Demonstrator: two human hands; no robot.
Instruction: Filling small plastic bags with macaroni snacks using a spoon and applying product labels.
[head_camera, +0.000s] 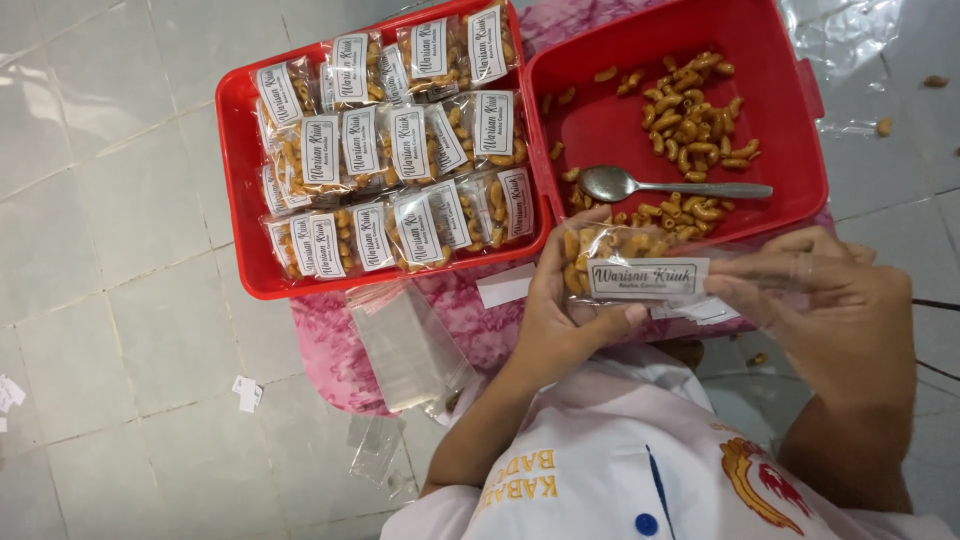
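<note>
- Left hand (565, 315): lower centre of the frame, thumb and fingers pinching the filled end of a clear packet (640, 268).
- Right hand (830, 300): lower right, fingers pressed on the packet's empty open end.
- Packet: held level between both hands, just below the red box (790, 130); it carries curled orange snacks and a white label.
- Red box: upper right, with loose snacks (695, 120) and a metal spoon (665, 186) lying across its floor.
- Red lid (235, 180): upper left, joined to the box, filled with rows of labelled packets (395, 150).
- Empty bags (405, 345): lower centre-left, stacked on pink cloth (320, 340) below the lid.
- Paper scraps (246, 392): on the tiled floor, lower left.
</note>
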